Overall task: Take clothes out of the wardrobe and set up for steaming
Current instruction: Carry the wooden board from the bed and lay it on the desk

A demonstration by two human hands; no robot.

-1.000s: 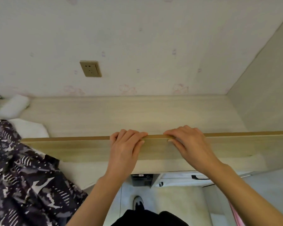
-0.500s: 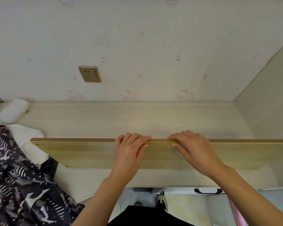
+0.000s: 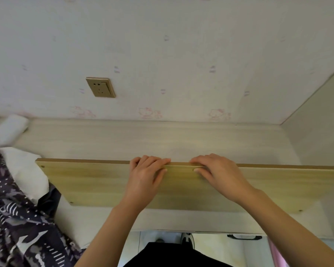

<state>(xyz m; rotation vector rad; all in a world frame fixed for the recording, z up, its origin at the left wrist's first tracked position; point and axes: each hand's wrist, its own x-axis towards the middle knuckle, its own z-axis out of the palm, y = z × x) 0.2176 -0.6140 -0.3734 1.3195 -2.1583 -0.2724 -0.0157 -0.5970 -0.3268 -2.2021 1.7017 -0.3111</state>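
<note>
Both hands grip the top edge of a light wooden board (image 3: pixel 96 182) that stands on its long edge across the near part of a pale table (image 3: pixel 162 139). The left hand (image 3: pixel 145 178) and right hand (image 3: pixel 218 172) sit side by side near the middle, fingers curled over the far edge. A dark patterned garment (image 3: pixel 14 218) lies at near left. A gold wall socket (image 3: pixel 100 87) sits on the far wall.

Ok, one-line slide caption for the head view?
Both hands, left and right, grip the top edge of a wooden panel.
</note>
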